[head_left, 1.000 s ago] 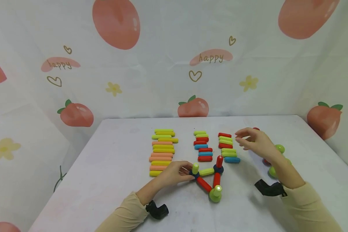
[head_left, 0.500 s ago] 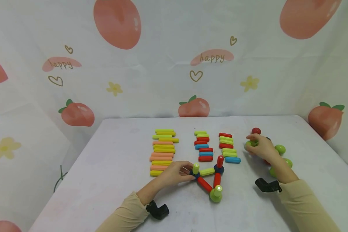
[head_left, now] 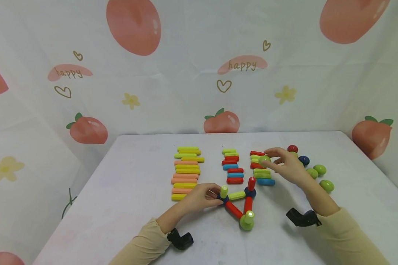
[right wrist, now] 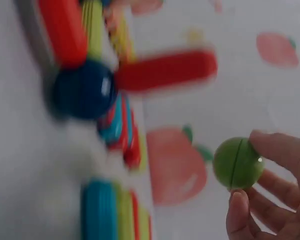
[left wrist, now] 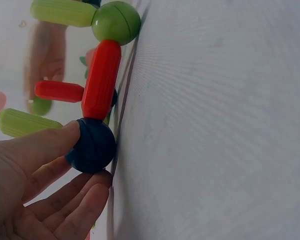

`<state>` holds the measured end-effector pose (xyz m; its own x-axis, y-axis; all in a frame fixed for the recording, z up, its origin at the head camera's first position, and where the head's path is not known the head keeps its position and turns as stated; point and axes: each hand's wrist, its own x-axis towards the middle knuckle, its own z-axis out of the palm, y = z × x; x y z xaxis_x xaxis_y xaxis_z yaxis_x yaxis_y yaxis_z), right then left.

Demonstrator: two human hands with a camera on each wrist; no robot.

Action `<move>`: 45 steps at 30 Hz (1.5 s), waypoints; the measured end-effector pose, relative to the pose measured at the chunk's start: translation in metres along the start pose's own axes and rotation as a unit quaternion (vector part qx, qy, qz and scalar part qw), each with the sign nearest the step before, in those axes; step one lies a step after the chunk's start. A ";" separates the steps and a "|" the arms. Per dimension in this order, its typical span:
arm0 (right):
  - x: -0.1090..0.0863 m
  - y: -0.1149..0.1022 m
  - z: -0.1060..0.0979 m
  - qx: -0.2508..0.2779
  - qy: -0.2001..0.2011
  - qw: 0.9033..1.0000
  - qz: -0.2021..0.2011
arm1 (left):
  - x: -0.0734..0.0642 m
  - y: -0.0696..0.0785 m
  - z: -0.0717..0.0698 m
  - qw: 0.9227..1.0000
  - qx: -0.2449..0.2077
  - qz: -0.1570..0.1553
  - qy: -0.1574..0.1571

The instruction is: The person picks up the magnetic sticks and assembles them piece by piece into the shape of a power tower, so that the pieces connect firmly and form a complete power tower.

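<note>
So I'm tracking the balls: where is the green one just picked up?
In the head view the green ball is pinched in the right hand, above the rightmost row of sticks, right of centre.

A table (head_left: 126, 206) fills the lower half of the head view, with a printed backdrop (head_left: 185, 73) behind it. At the table's centre lies a long stack of sticks (head_left: 187, 173). At its 3 o'clock sit two shorter stacks (head_left: 232, 166) (head_left: 259, 173), side by side. At 3 o'clock from those, loose balls (head_left: 319, 169) lie scattered. Nearer the viewer, at 6 o'clock from the shorter stacks, stands a built frame of sticks and balls (head_left: 240, 200). The left hand (head_left: 199, 197) rests at the frame's 9 o'clock, touching its corner ball (left wrist: 91, 145). The right hand (head_left: 286, 167) is raised over the rightmost short stack, at the frame's 1 o'clock, with a ball (head_left: 264, 160) at its fingertips.
</note>
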<state>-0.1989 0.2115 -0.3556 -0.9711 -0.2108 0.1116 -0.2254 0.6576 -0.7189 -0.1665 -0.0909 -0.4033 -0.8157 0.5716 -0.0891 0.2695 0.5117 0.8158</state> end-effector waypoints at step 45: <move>-0.007 0.056 -0.045 -0.078 0.025 0.989 0.121 | 0.002 -0.002 0.001 1.000 -0.005 0.012 0.000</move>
<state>-0.2083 0.2824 -0.3664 -0.9999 -0.0003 -0.0143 0.0085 0.7892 -0.6141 -0.1679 -0.0905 -0.4058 -0.8089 0.5838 -0.0692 0.2843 0.4914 0.8232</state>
